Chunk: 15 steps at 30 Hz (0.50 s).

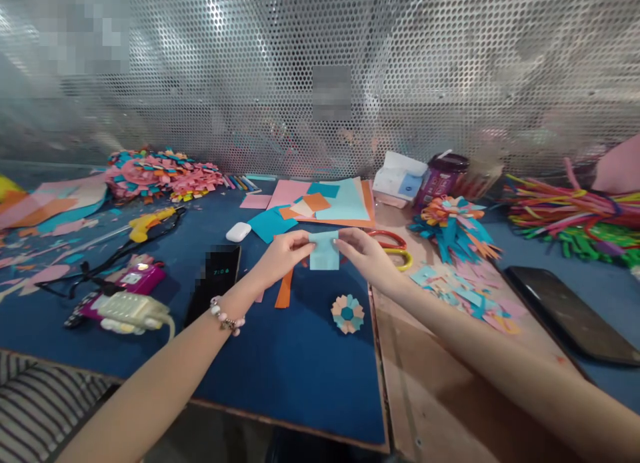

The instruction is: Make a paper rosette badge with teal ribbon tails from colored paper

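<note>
My bare forearms lie nearest the camera, the left forearm (pixel 165 369) coming in from the bottom left with a beaded bracelet (pixel 227 316) at its wrist, the right forearm (pixel 475 343) from the lower right. They meet around a piece of light blue paper (pixel 325 256), which I hold up in front of me over the blue table (pixel 280 376). My left hand (pixel 290 248) pinches its upper left corner between thumb and fingers; my right hand (pixel 363 251) pinches the upper right corner in the same way.

So the paper sits squarely between my two hands, neither one nearer to it. Its top edge runs across from grip to grip, and the rest hangs toward me, below my thumbs. It looks close to square, so I can't pick out a definite long axis.

On the table, an orange strip (pixel 284 291) lies just on my side of the left hand, its length pointing roughly away from me. A paper flower (pixel 347 313) rests nearer to me than the paper and a little to its right. Beyond my right hand are scissors with red and yellow handles (pixel 407 257), partly hidden by it. Farther off, past the paper, coloured sheets (pixel 345 206) overlap in a loose stack.
</note>
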Motion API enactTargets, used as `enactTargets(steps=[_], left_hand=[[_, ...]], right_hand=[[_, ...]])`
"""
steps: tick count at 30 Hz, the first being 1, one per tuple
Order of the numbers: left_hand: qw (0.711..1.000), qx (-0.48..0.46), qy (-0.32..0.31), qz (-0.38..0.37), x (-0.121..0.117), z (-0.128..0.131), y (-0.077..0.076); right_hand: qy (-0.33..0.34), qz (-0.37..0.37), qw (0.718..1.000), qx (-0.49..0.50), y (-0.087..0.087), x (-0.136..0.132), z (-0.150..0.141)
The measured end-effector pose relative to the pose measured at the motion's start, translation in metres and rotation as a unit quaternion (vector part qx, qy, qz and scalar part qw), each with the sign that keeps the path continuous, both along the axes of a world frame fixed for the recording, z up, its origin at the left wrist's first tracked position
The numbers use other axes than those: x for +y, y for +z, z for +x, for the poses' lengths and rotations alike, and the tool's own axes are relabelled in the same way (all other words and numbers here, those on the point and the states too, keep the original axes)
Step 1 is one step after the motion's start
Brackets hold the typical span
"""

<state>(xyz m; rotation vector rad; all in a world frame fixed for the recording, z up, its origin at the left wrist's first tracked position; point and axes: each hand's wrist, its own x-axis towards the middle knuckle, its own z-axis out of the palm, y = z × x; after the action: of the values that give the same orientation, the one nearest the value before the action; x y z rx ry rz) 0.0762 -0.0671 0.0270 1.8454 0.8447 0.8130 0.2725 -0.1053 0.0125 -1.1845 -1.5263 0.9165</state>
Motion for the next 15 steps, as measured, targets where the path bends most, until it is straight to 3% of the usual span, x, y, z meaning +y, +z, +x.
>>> enactTargets(steps=[5,8,10,12,13,15], left_hand=[[1.0,-0.019,0.018,0.005,0.001,0.002,-0.005],[0.999,-0.022,-0.007,-0.043,0.0,0.004,-0.006],[0.998,-0.016,-0.013,-0.067,0.0,0.005,-0.007],[0.998,-0.015,0.008,-0.058,0.001,0.005,-0.01],[0.999,-0.016,0.021,-0.047,0.001,0.005,-0.011],[0.999,-0.016,0.043,-0.027,0.002,0.004,-0.012]], right_hand=[[-0.011,-0.019,0.999,-0.038,0.009,-0.002,-0.004],[0.013,-0.034,0.998,-0.043,0.015,-0.002,-0.002],[0.019,-0.009,0.993,-0.113,0.018,0.0,0.008],[0.008,0.048,0.959,-0.28,0.018,0.003,0.027],[-0.013,0.082,0.912,-0.401,0.017,0.004,0.038],[-0.014,0.081,0.885,-0.459,0.012,0.007,0.06]])
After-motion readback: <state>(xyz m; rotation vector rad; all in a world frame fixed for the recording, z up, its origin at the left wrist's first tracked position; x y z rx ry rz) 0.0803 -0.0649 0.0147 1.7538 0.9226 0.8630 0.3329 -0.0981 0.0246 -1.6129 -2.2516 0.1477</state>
